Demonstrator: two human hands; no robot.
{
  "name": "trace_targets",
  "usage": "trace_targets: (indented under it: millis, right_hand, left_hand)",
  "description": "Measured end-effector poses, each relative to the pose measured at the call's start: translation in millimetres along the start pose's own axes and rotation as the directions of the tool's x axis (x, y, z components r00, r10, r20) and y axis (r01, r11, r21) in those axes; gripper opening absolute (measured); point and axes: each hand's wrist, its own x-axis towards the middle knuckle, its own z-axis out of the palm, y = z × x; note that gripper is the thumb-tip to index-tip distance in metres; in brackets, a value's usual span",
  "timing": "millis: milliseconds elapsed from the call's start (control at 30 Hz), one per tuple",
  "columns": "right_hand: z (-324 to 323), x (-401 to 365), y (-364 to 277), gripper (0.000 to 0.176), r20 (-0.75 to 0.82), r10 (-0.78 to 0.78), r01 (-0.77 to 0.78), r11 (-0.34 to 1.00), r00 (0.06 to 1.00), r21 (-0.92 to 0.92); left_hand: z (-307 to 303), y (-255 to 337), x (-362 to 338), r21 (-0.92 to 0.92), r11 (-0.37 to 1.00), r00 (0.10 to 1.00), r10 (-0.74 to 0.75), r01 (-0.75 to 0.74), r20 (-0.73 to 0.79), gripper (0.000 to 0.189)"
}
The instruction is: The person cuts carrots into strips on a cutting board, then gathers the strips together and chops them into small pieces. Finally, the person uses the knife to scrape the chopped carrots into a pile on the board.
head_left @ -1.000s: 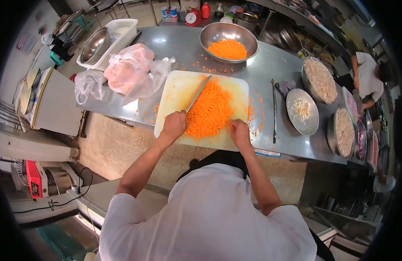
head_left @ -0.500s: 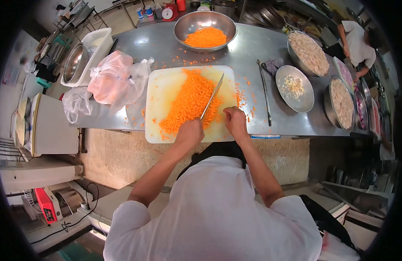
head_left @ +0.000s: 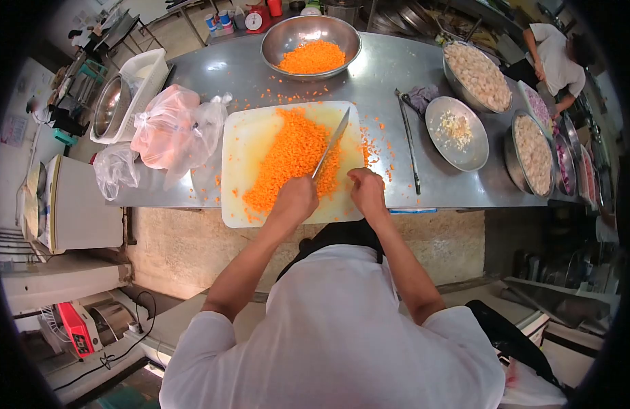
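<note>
My left hand [head_left: 296, 199] is closed around the handle of a knife [head_left: 333, 142]. Its blade slants away to the right, across the right side of a heap of finely chopped orange carrot [head_left: 291, 153]. Under the heap lies a white cutting board [head_left: 238, 129], stained yellowish in places. My right hand [head_left: 367, 192] is curled closed by the board's right edge, lower right of the heap. Whether its fingers hold anything is hidden. Beyond the board stands a large metal bowl [head_left: 349, 58] with more chopped carrot [head_left: 312, 57] in it.
Left of the board sit knotted plastic bags [head_left: 166, 128] and a white basket [head_left: 146, 85]. To the right lie a thin dark rod [head_left: 408, 146] and a metal dish [head_left: 475, 153] of pale chopped bits. Bowls of pale chunks [head_left: 477, 75] stand farther right, near another person [head_left: 557, 58].
My left hand and the knife have shifted slightly away from me and to the right over the carrot. The whole view has moved a little; my right hand stays by the board's edge.
</note>
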Motion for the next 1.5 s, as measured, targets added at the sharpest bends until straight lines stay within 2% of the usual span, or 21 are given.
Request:
trace_targets:
  millis: [67,167,267,333,367,400,467,567,667,767,833,900,1067,1233,1333,1433,1500]
  right_hand:
    - [-2.1,-1.3,2.2,0.019,0.003,0.110,-0.110,0.989,0.994,0.097]
    - [-6.9,0.6,-1.7,0.021,0.039,0.128,-0.131,0.989,0.991,0.071]
    - [-13.7,1.9,-9.5,0.021,0.065,0.184,-0.189,0.978,0.981,0.084]
    - [-15.1,-0.1,-4.6,0.020,0.019,0.147,-0.148,0.986,0.989,0.072]
    - [-14.7,-2.3,-2.7,0.020,-0.026,0.111,-0.109,0.992,0.994,0.061]
    - [-12.0,-5.1,0.6,0.020,-0.027,0.115,-0.113,0.991,0.993,0.065]
    - [-6.9,-8.5,6.7,0.020,-0.039,0.082,-0.080,0.995,0.996,0.064]
    - [-6.1,-6.9,5.1,0.023,-0.012,0.054,-0.053,0.995,0.998,0.080]
    - [-10.9,-3.9,1.1,0.021,-0.017,0.113,-0.111,0.988,0.993,0.108]
    - [-7.1,-8.3,4.9,0.016,0.039,0.109,-0.112,0.988,0.993,0.107]
    - [-8.3,-8.1,0.3,0.015,0.054,0.111,-0.117,0.987,0.992,0.109]
    - [-9.9,-7.1,1.0,0.014,0.075,0.119,-0.127,0.985,0.990,0.113]
    - [-17.2,-4.7,-2.4,0.018,-0.021,0.167,-0.161,0.973,0.986,0.167]
    - [-28.7,2.4,-12.5,0.018,-0.114,0.141,-0.116,0.972,0.983,0.205]
    - [-36.2,4.3,-17.7,0.018,-0.181,0.168,-0.119,0.960,0.969,0.254]
    - [-42.4,6.0,-22.1,0.019,-0.193,0.179,-0.119,0.951,0.965,0.286]
    - [-48.7,8.3,-27.2,0.018,-0.252,0.124,-0.048,0.957,0.960,0.285]
  left_hand:
    - [6.9,5.4,-2.9,-0.004,1.000,1.000,-0.021,0.021,-0.011,0.022]
    - [29.5,-7.2,7.2,-0.014,1.000,1.000,-0.024,0.024,-0.014,0.022]
    - [11.2,2.0,10.9,-0.019,1.000,1.000,-0.017,0.017,0.019,0.022]
    - [4.6,6.7,8.1,-0.014,1.000,0.998,-0.023,0.023,0.051,0.022]
    - [8.2,4.8,4.4,-0.018,0.999,1.000,-0.029,0.029,0.003,0.022]
    - [11.9,1.8,2.4,-0.020,0.999,0.998,-0.037,0.036,-0.046,0.022]
    - [28.1,-11.3,10.0,-0.037,0.999,0.999,-0.031,0.030,-0.040,0.022]
    - [12.0,-4.4,12.8,-0.042,0.999,0.999,-0.023,0.022,-0.022,0.021]
    - [4.5,4.3,4.4,-0.024,0.999,0.999,-0.031,0.031,-0.008,0.022]
    - [23.1,-8.8,8.2,-0.036,0.999,0.999,-0.032,0.031,-0.017,0.023]
    - [12.1,0.4,10.1,-0.053,0.998,0.999,-0.027,0.026,-0.026,0.023]
    - [-3.7,7.9,5.6,0.007,1.000,0.999,-0.018,0.017,0.043,0.023]
    - [30.6,4.9,-0.8,-0.028,1.000,1.000,0.003,-0.003,0.020,0.021]
    - [14.2,15.6,2.4,-0.053,0.998,0.997,0.040,-0.037,0.066,0.021]
    - [24.6,21.1,-5.6,-0.032,0.999,0.995,-0.016,0.020,0.102,0.021]
    - [37.2,21.2,3.1,-0.043,0.999,1.000,-0.015,0.016,0.027,0.013]
    - [29.0,24.0,7.2,-0.050,0.999,0.997,0.022,-0.018,0.071,0.012]
